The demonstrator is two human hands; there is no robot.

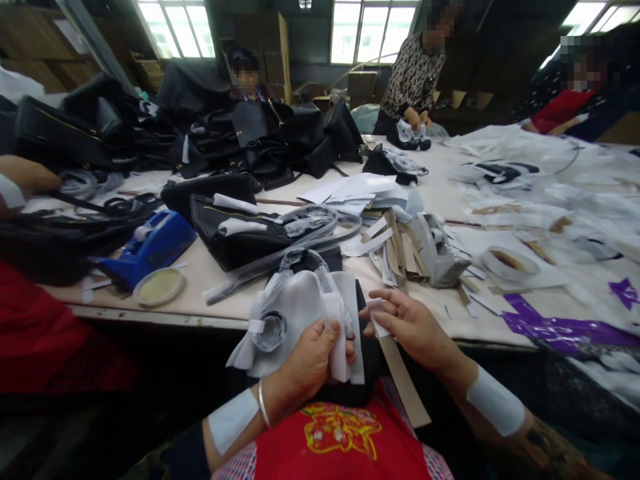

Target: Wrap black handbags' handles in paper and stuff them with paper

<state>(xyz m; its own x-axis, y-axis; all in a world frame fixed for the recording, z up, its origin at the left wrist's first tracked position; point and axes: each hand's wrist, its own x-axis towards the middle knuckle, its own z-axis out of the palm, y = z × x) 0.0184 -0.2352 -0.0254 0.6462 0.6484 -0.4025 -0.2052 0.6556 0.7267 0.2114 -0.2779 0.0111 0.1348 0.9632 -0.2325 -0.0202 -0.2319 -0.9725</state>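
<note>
Fingers wrapped, my left hand (315,353) grips a white foam-wrapped strip (334,320) on a black handbag (367,360) at the table's front edge. White sheets cover much of the bag, and its handles (303,259) are wrapped in clear film. A coiled wrapped strap (271,331) lies on its left side. To the right of the bag, my right hand (405,320) pinches a small white paper piece (377,316) between thumb and fingers. Below that hand a long brown cardboard strip (406,383) slants down.
Left stands a blue tape dispenser (155,247) near a tape roll (159,287); a grey tape dispenser (436,250) is at right. Another black bag (225,230) lies ahead, with piled black bags (210,133) behind. Co-workers (413,80) stand across the table; another person's hand (30,177) reaches in from the left.
</note>
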